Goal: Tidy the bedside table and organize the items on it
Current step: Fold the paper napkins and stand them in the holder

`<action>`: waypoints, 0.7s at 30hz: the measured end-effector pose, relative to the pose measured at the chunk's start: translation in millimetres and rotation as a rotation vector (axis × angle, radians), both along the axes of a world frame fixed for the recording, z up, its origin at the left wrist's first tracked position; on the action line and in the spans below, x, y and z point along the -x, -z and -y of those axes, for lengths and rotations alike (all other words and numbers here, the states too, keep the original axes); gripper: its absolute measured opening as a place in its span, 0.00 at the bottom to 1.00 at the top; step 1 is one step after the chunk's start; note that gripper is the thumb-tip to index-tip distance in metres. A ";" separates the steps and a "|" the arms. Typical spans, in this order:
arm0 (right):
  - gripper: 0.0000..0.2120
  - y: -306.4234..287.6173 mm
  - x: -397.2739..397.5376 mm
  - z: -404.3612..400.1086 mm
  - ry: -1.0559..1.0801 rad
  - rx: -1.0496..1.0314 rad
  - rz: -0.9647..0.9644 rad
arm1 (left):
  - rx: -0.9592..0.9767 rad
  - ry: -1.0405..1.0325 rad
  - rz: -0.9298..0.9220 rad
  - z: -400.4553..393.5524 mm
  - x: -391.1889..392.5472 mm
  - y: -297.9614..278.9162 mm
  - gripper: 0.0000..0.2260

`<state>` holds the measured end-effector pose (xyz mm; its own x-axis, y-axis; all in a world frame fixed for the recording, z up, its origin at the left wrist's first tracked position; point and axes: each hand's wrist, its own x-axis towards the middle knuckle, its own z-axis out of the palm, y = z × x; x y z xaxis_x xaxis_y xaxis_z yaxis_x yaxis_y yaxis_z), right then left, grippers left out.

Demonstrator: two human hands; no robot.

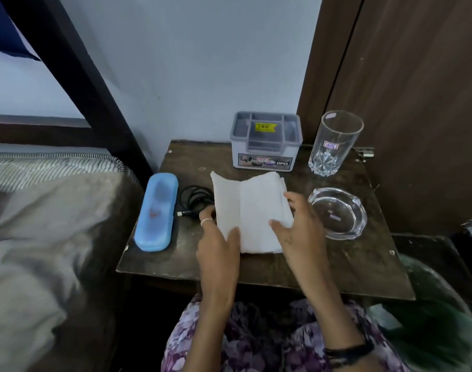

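A folded white cloth [252, 210] lies in the middle of the dark wooden bedside table [337, 267]. My left hand [218, 245] holds the cloth's left edge, thumb on top and fingers curled behind it. My right hand [300, 224] grips the right edge, fingers wrapped over the stacked folds. A blue plastic case [155, 212] lies at the table's left edge, with a coiled black cable [194, 200] between it and the cloth. A grey organizer box [265, 140] stands at the back, a tall drinking glass [334, 143] to its right, and a glass ashtray [338, 212] beside my right hand.
A bed with a grey blanket [41, 237] borders the table on the left, under a dark bed frame post [76, 76]. A brown wooden door [404, 103] stands at the right. Green bristly material [430, 331] lies low at the right.
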<state>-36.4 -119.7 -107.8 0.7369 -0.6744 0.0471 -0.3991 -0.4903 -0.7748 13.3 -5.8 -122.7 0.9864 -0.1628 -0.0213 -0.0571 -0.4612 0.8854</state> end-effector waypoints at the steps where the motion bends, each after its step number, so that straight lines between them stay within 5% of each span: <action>1: 0.26 0.4 -0.8 -4.3 -0.012 0.090 -0.012 | -0.006 0.013 0.049 -0.1 0.5 0.7 0.22; 6: 0.27 3.2 -10.2 -22.2 -0.044 0.243 -0.096 | -0.082 0.039 0.159 2.0 2.3 3.3 0.24; 13: 0.34 9.8 -9.1 -18.1 0.026 0.160 -0.182 | -0.031 -0.015 0.133 7.6 2.4 -2.3 0.20; 21: 0.29 12.7 -11.1 -6.7 0.061 0.072 -0.090 | -0.083 -0.044 0.143 9.6 0.0 -1.6 0.08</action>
<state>-25.3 -113.0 -120.5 0.6980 -0.7153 0.0330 -0.4961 -0.5163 -0.6981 13.3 -15.4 -121.2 0.9865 -0.1229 0.1080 -0.1576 -0.5373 0.8285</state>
